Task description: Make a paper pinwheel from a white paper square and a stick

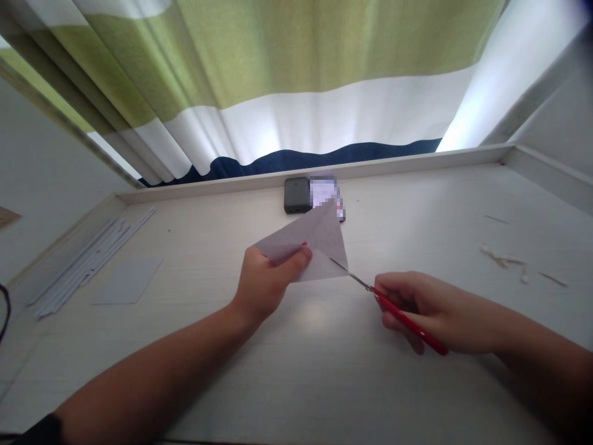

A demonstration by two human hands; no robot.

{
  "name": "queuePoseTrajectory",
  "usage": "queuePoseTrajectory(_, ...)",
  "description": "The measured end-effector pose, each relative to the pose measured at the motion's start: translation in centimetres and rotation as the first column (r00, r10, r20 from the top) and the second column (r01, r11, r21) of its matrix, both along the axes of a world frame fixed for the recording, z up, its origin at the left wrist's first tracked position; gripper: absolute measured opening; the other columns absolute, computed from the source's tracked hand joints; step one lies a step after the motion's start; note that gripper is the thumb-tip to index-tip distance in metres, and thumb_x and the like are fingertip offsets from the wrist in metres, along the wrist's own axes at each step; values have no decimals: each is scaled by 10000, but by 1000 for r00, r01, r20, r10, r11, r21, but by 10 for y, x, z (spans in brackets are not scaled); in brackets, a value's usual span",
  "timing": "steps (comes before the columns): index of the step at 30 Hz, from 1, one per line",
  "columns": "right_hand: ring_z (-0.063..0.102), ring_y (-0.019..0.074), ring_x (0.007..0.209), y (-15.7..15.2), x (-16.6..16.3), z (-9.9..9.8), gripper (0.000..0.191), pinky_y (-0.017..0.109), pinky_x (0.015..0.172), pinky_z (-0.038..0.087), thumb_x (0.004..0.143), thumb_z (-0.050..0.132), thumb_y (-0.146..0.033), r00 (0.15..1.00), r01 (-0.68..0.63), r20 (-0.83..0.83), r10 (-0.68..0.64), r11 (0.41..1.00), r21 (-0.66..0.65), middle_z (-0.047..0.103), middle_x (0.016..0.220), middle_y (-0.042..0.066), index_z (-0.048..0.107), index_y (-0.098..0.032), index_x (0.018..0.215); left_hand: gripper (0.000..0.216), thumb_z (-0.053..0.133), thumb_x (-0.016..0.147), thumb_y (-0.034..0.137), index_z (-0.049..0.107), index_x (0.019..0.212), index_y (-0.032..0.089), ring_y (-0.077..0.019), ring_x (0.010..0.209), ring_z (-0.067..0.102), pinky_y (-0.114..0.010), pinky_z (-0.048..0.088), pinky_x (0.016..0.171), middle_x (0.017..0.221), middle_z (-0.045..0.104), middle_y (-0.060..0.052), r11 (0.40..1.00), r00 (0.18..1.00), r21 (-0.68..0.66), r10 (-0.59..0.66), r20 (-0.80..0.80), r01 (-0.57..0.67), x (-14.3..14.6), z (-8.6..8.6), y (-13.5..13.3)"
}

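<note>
My left hand (271, 275) pinches a thin greyish-white sheet of paper (319, 238) above the table, thumb on top. A small red spot shows by the thumb tip. In my right hand (430, 309) is a pair of scissors (407, 320) with red handles, my fingers wrapped round them. The slim metal blades lie at the paper's lower right corner, pointing up and left across it. Whether the blades are parted cannot be made out. The fingers of my left hand under the sheet are hidden.
Behind the paper, a dark grey box-shaped device (296, 194) stands beside a phone-like screen (323, 190), blurred out. Paper strips (97, 262) and a flat white sheet (128, 281) lie at left. Cotton swabs (504, 259) lie at right. A curtain (287, 74) hangs beyond the table's raised back edge.
</note>
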State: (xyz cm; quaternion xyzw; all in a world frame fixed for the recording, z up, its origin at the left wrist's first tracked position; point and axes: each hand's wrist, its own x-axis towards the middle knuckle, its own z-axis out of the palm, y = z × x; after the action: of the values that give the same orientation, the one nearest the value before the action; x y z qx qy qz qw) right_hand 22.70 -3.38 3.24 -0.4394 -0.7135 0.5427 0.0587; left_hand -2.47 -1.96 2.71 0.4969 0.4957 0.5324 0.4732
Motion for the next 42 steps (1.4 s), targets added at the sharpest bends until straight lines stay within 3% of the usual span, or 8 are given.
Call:
queuePoseTrajectory(17, 572, 117, 616, 0, -5, 4, 277, 214, 534, 439, 824, 653, -411, 997, 4, -74, -11, 995, -104, 604, 720, 5, 509, -176, 790, 209, 742, 730, 266, 733, 920, 179, -186, 779, 674, -274, 542, 688, 866, 735, -34, 998, 993, -13, -56, -106, 55, 1, 8, -6)
queuePoseTrajectory(23, 571, 115, 610, -1, -6, 5, 297, 216, 538, 442, 806, 671, -420, 994, 16, -102, -29, 992, -125, 598, 709, -4, 500, -179, 777, 233, 752, 712, 265, 733, 923, 166, -206, 808, 678, -305, 547, 723, 887, 737, -50, 1000, 993, -4, -30, -112, 29, 2, 7, -7)
queuePoseTrajectory(26, 578, 122, 628, -2, -8, 5, 300, 222, 551, 449, 809, 664, -434, 995, 14, -94, -26, 992, -126, 617, 740, 12, 512, -177, 797, 220, 761, 696, 286, 735, 877, 163, -210, 756, 676, -306, 547, 666, 833, 734, -51, 999, 989, -31, -26, -142, 22, 2, 7, -8)
queuePoseTrajectory(33, 541, 122, 603, -1, -7, 0, 308, 218, 526, 402, 823, 633, -470, 999, 11, -41, -12, 1000, -27, 592, 703, 6, 536, -179, 788, 196, 757, 708, 331, 723, 823, 176, -172, 646, 647, -253, 509, 557, 742, 717, -28, 996, 982, -67, -66, -175, 55, -1, 8, -8)
queuePoseTrajectory(42, 535, 141, 660, 2, -7, -2, 273, 239, 563, 383, 884, 553, -447, 998, -47, 34, 45, 997, 67, 603, 758, 18, 557, -185, 804, 197, 752, 718, 297, 733, 874, 178, -183, 740, 667, -268, 531, 649, 819, 729, -35, 998, 983, -44, -52, -174, 45, 0, 9, -8)
